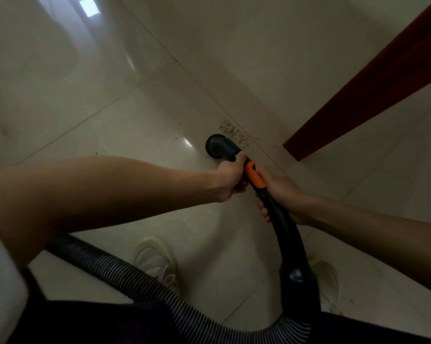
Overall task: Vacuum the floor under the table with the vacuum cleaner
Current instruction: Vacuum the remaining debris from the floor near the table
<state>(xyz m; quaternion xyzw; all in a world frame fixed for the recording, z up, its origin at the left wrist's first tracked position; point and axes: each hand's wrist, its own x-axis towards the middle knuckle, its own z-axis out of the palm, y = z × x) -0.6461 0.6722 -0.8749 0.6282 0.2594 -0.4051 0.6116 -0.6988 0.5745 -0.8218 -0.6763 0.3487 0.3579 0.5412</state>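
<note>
Left grip [230,173]: fingers curled round the black wand [282,214] just behind its nozzle, thumb on top, forearm reaching in from the left edge.
Right grip [281,194]: fingers wrapped round the wand just behind the left grip, fingertips showing on its left side, forearm coming in from the right edge.
Collar [253,175]: orange band on the wand, showing between the two grips and touching both.
Nozzle [218,146]: round black head just ahead of the left grip, low over the floor; whether it touches the tiles cannot be told.
Wand: curves back from the right grip toward the person, widening into a black cuff near the bottom of the frame.
Hose [135,279]: black ribbed tube, joined to the wand's cuff behind the grips, looping under them along the bottom and running off to the left beneath the left forearm.
Dirt [234,131]: patch of brownish specks on the floor just beyond the nozzle, ahead and slightly right of the grips.
Table leg [363,95]: dark red-brown wooden beam, ahead and right of the grips, its lower end near the dirt.
Floor [110,120]: glossy pale tiles with thin joints, all round the grips.
Shoes [155,259]: pale pair on the floor behind the grips, one either side of the wand.
</note>
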